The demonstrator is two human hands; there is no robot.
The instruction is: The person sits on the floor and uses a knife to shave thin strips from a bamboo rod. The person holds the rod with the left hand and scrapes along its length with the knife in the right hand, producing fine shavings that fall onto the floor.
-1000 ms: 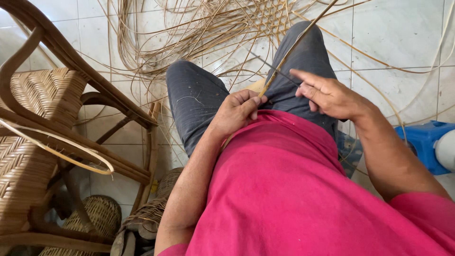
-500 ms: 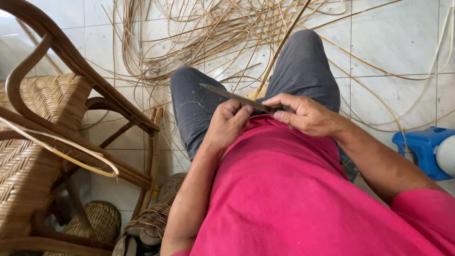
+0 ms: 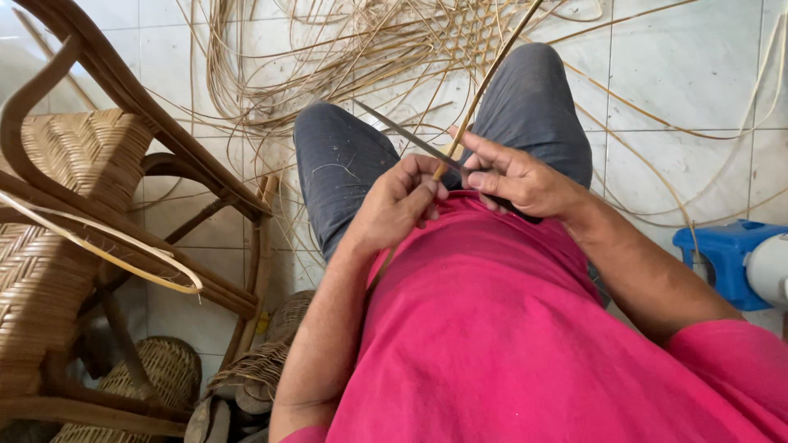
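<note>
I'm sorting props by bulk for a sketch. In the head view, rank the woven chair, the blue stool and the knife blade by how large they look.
1. Woven chair, by far the largest, partly cut off at the frame edge.
2. Blue stool, only partly in view.
3. Knife blade, thin, closer to the camera, in the right hand.

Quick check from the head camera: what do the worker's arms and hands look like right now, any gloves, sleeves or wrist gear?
Both hands are bare: no gloves, rings or watch show on the left hand or the right hand. The forearms are uncovered. A short pink sleeve covers the right upper arm; it belongs to the pink shirt.
</note>
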